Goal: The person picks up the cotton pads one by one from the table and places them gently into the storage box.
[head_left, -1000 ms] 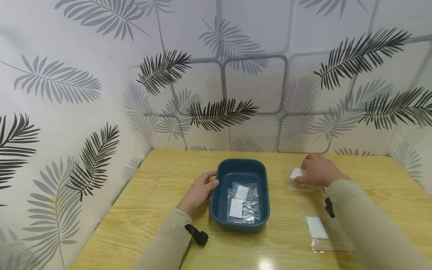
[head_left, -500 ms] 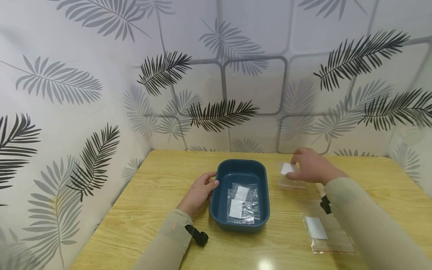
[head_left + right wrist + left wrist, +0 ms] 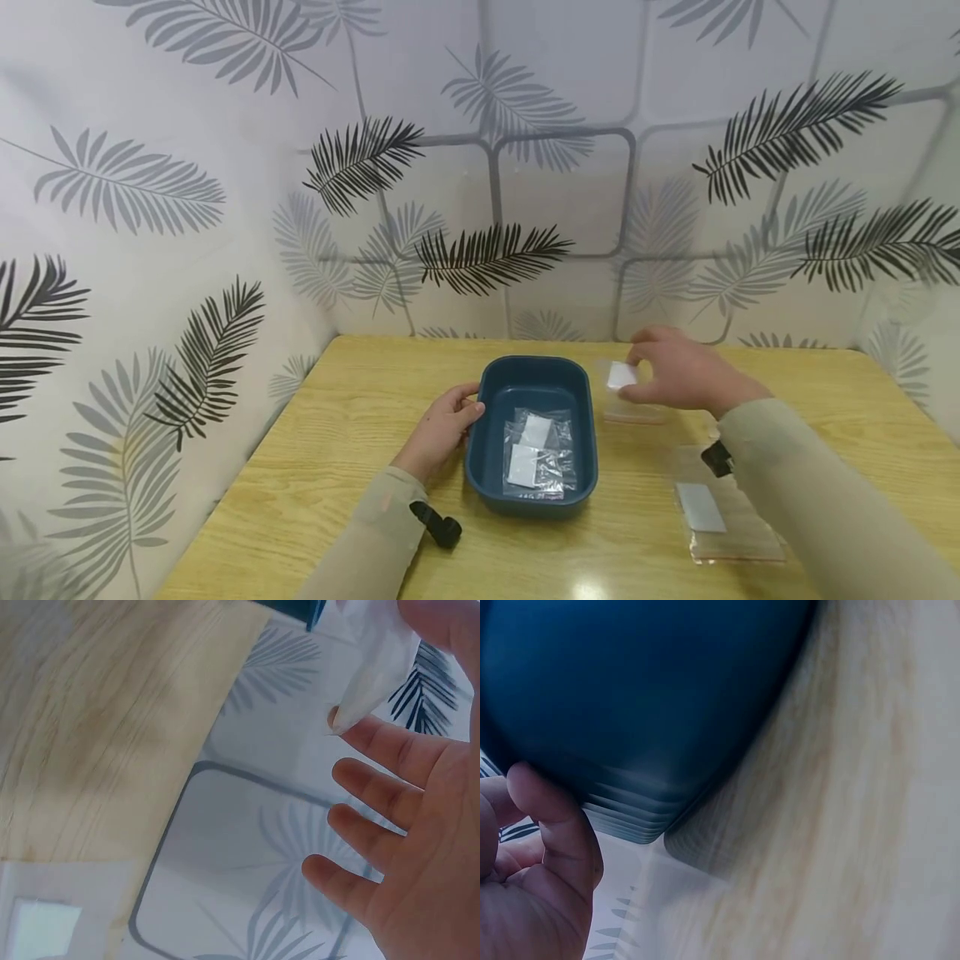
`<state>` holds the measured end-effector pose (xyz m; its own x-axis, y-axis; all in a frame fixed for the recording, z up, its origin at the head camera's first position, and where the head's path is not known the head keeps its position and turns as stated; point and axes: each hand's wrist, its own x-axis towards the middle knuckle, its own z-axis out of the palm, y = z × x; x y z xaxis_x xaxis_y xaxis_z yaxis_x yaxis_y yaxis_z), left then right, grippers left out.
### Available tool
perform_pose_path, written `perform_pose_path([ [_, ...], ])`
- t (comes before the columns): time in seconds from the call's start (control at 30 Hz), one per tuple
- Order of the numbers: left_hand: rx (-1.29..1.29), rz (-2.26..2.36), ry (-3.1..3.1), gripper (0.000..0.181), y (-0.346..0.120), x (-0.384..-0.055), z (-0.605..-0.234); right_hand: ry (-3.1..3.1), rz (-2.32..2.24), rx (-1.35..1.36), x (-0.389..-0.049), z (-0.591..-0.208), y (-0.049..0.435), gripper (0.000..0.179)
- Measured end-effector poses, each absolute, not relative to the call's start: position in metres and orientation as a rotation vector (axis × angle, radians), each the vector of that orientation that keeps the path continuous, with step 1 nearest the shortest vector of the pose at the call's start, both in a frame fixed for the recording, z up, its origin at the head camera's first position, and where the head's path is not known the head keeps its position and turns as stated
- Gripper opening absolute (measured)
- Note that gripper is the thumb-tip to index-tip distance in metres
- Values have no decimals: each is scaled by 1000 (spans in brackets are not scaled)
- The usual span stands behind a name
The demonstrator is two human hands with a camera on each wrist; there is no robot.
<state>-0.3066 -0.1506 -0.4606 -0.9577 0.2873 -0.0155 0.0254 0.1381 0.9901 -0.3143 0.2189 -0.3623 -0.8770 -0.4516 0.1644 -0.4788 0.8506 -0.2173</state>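
Observation:
In the head view, a dark blue plastic tub stands on the wooden table. Two small clear zip bags with white pieces in them lie inside it, overlapping. My left hand holds the tub's left side, thumb at the wall; the left wrist view shows the thumb bent against the tub. To the right of the tub, my right hand pinches another zip bag with a white piece inside. The right wrist view shows this bag between thumb and index finger, the other fingers spread loosely.
A larger-looking zip bag with a white piece lies on the table at the right, partly under my right forearm. A leaf-patterned wall closes off the table's back edge. Black straps circle my wrists.
My right hand has lifted the zip bag and carried it left, closer to the tub. My left hand and the tub have stayed in place.

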Motion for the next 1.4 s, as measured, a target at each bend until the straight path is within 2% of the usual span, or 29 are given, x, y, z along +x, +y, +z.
perform_pose_path([
  [0.27, 293, 1911, 2222, 45, -151, -306, -460, -2853, 355, 847, -305, -359, 192, 36],
  [0.87, 290, 1892, 2239, 44, -151, -306, -459, -2833, 222, 954, -294, -371, 126, 48],
  [1.23, 289, 1905, 2237, 44, -150, -305, -458, -2860, 109, 925, -292, -378, 118, 62],
  [1.4, 292, 1905, 2233, 45, -149, -304, -459, -2866, 119, 928, -292, -380, 121, 60],
])
